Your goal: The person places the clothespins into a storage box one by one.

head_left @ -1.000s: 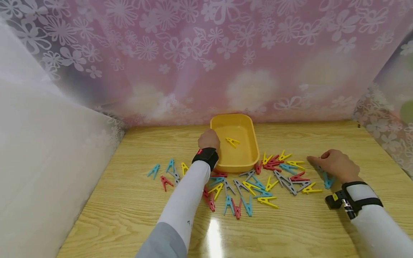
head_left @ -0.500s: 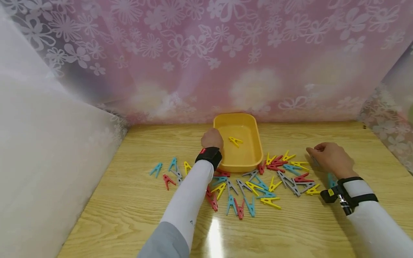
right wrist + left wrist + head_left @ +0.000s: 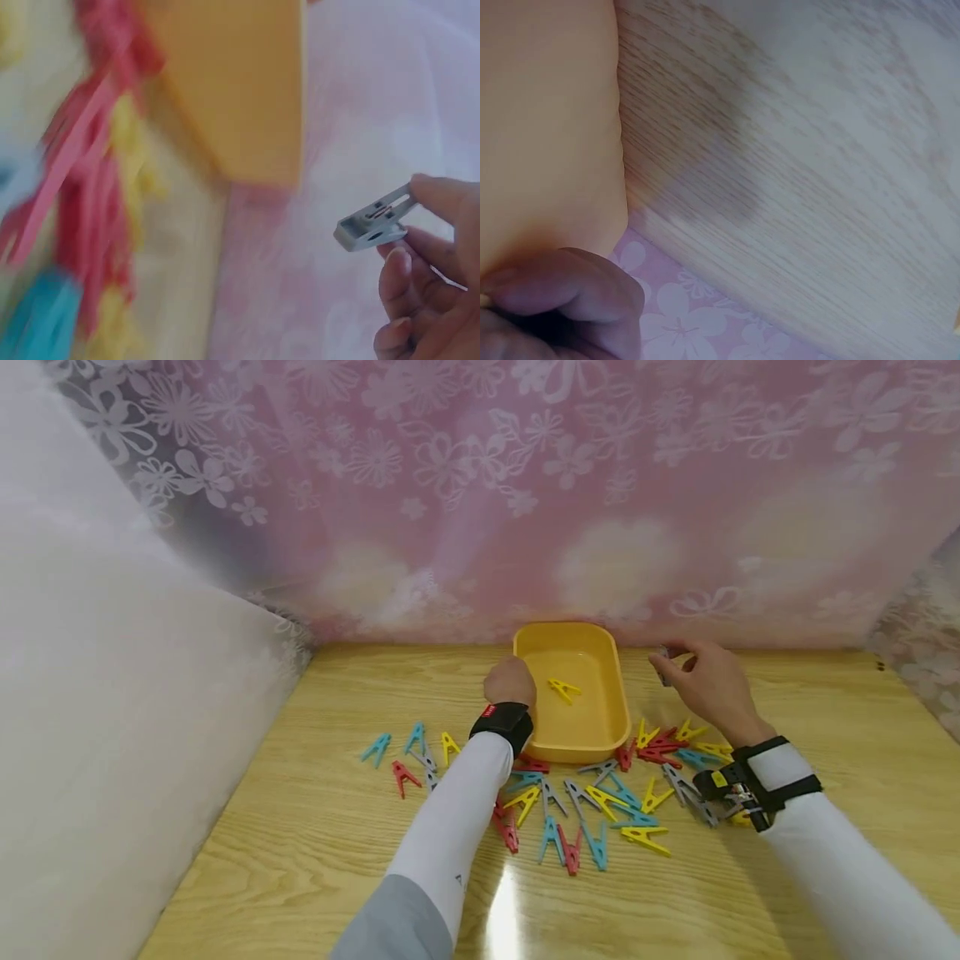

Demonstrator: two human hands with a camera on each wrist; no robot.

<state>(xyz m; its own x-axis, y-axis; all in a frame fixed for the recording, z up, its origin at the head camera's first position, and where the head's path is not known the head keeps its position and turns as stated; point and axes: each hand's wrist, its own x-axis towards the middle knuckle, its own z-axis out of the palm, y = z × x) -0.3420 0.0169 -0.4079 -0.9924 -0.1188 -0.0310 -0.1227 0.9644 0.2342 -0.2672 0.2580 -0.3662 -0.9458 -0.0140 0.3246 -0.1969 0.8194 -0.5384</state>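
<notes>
My right hand (image 3: 716,683) is raised to the right of the yellow basin (image 3: 624,714). Between thumb and fingers it pinches a grey clothespin (image 3: 375,219) by its handle end, with the closed nose pointing away from the hand. My left hand (image 3: 512,682) grips the basin's left rim; in the left wrist view its curled fingers (image 3: 600,289) lie against the basin wall (image 3: 547,127). Inside the basin lies a single yellow clothespin (image 3: 564,690).
Several red, blue, grey and yellow clothespins lie scattered in front of the basin, such as a blue clothespin (image 3: 597,846) and a red clothespin (image 3: 405,778) at left. A pink flowered sheet (image 3: 450,527) hangs behind the wooden table (image 3: 300,827).
My right hand has lifted the grey clothespin off the table's right side and carried it left and back, closer to the basin. My left hand stays on the rim.
</notes>
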